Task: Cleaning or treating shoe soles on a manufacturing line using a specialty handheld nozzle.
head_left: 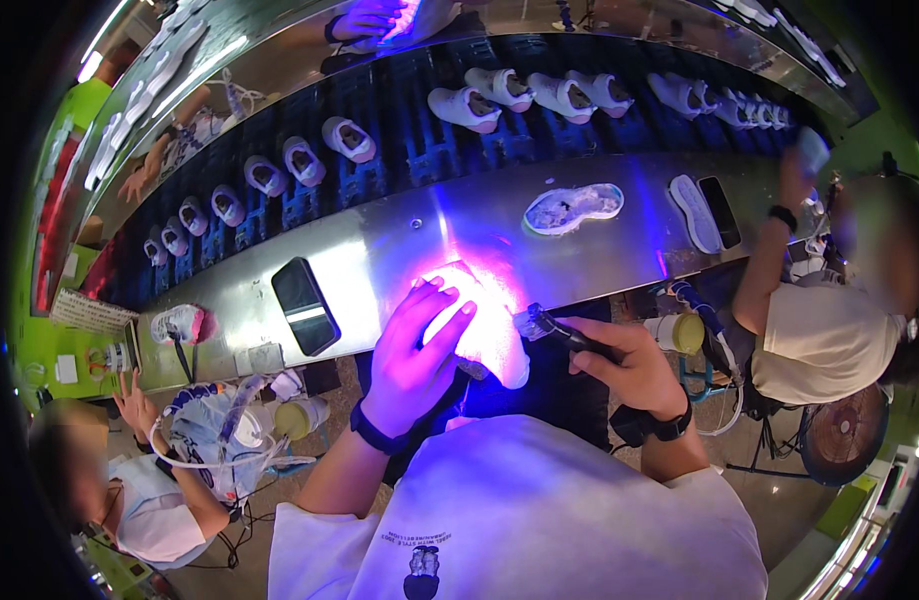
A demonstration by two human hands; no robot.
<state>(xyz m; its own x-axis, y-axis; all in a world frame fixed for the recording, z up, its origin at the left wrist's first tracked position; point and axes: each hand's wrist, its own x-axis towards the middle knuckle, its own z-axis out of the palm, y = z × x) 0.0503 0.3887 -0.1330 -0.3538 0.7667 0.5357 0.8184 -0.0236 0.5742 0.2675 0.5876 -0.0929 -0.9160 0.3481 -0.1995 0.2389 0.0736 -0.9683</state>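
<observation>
Left hand (412,370): fingers bent over the white shoe (505,352), apparently gripping it; their undersides are hidden. Shoe lies tilted right under these fingers, by the near edge of the bench, washed out by violet-pink glare.

Right hand (635,362): fingers closed around the dark handle of a brush (570,335), its pale bristles aimed toward the left fingers. Bristle tips at the shoe's side; touching or just short, cannot tell.

Risks, my judgement: glare could mask where the bristles land, so a stroke strays. A slack left grip on the tilted shoe could let it slide toward the lap. Brush pushed too far left could catch the left fingertips.

Outward: steel bench (380,250) ahead of both hands. Ahead of the right fingers, a pale-rimmed shoe sole (574,208); farther right, a flat white sole (694,212) beside a dark slim phone (721,212). Left of the left fingers, a black smartphone (307,306), then a pink-marked shoe (178,324). Farthest ahead, a slatted conveyor (405,115) with pale sneakers (560,97). One co-worker (830,335) well right of the fingers, another person (165,510) well left
</observation>
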